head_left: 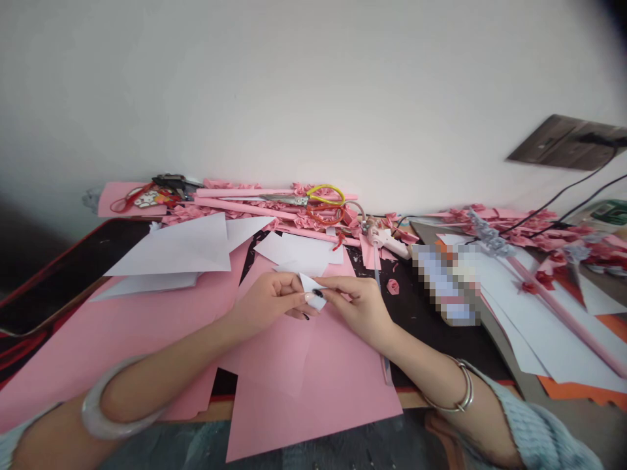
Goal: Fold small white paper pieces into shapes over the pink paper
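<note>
White paper, a small folded scrap [312, 291], sits pinched between our two hands above the middle of the tabletop, a little in from its near edge. In the head view, the only one we have, our left hand [272, 301] is closed around the scrap's left side, thumb and fingertips pressed onto it, while our right hand [357, 307] nips its right edge between thumb and forefinger, the other fingers curled. The scrap shows at least one crease and a pointed corner; we judge the folding begun and far from finished, since the shape is flat and simple.

Beneath our hands lies a large pink paper sheet [313, 385] that overhangs the near edge. Plain white paper sheets [186, 251] are spread toward the far left, over the dark desk surface [63, 281]. Along the far edge, against the wall, we see long pink rolled paper sticks [255, 193], yellow-handled scissors [313, 196] and a heap of small pink folded paper flowers [186, 212], which suggests many earlier pieces are already made. A pale glue gun [386, 240] rests right of centre near the far edge. Toward the right edge another pink stick with flowers [563, 310] lies across more white sheets. A pale bangle [105, 408] rings our left wrist, a thin silver bracelet [463, 391] our right.
</note>
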Motion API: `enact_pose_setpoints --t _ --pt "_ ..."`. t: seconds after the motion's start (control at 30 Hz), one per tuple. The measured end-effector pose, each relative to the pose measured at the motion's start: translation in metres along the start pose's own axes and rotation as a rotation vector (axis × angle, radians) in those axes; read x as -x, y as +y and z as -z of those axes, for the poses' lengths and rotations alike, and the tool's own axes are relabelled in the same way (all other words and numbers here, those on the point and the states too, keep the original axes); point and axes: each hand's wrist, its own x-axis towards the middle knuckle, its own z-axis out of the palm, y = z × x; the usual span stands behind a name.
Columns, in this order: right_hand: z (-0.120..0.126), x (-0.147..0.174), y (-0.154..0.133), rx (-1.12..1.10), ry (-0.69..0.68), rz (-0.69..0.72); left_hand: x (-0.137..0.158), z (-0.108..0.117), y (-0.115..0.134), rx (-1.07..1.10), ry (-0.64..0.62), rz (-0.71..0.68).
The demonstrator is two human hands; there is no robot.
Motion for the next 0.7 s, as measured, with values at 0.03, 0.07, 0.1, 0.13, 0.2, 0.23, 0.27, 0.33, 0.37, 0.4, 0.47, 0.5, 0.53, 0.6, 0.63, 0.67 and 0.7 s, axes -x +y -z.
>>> enact_pose_setpoints --t 0.03,0.07,0.1,0.13,0.2,0.23,0.27,0.33,0.37,0.4,0.47,0.5,0.53,0.6,0.63,0.67,0.7 --pt "0.000 0.000 0.001 0.007 0.013 0.005 0.000 0.000 0.000 -0.025 0.002 -0.005" --pt "0.000 0.000 0.001 0.016 0.024 0.010 0.000 0.000 0.001 -0.063 0.009 -0.018" --pt "0.000 0.000 0.001 0.027 0.032 0.017 0.000 0.001 0.002 -0.119 0.026 -0.040" --pt "0.001 0.000 0.002 0.038 0.036 0.025 0.000 0.001 0.003 -0.194 0.059 -0.070" --pt "0.003 -0.001 0.002 0.059 0.024 0.040 0.002 0.003 0.006 -0.360 0.180 -0.149" --pt "0.004 -0.002 0.001 0.069 0.009 0.045 0.003 0.004 0.008 -0.432 0.249 -0.193" --pt "0.005 -0.003 0.001 0.076 -0.008 0.050 0.004 0.005 0.009 -0.488 0.306 -0.238" --pt "0.007 -0.003 0.000 0.077 -0.054 0.052 0.006 0.007 0.011 -0.557 0.323 -0.333" --pt "0.007 -0.004 -0.001 0.073 -0.080 0.045 0.006 0.008 0.011 -0.590 0.295 -0.380" --pt "0.008 -0.004 -0.001 0.067 -0.106 0.031 0.007 0.009 0.010 -0.626 0.257 -0.420" --pt "0.008 -0.004 -0.001 0.056 -0.151 -0.015 0.007 0.010 0.008 -0.676 0.216 -0.439" --pt "0.008 -0.004 0.000 0.055 -0.164 -0.041 0.007 0.011 0.007 -0.690 0.208 -0.431" --pt "0.007 -0.004 0.000 0.055 -0.171 -0.064 0.007 0.011 0.005 -0.696 0.205 -0.415" --pt "0.007 -0.004 0.000 0.055 -0.184 -0.096 0.007 0.012 0.004 -0.694 0.193 -0.386" --pt "0.008 -0.004 0.000 0.053 -0.191 -0.103 0.007 0.012 0.004 -0.686 0.183 -0.372" --pt "0.008 -0.005 0.000 0.049 -0.199 -0.105 0.007 0.012 0.004 -0.671 0.173 -0.358" --pt "0.008 -0.005 0.000 0.044 -0.209 -0.103 0.007 0.011 0.004 -0.652 0.165 -0.343"
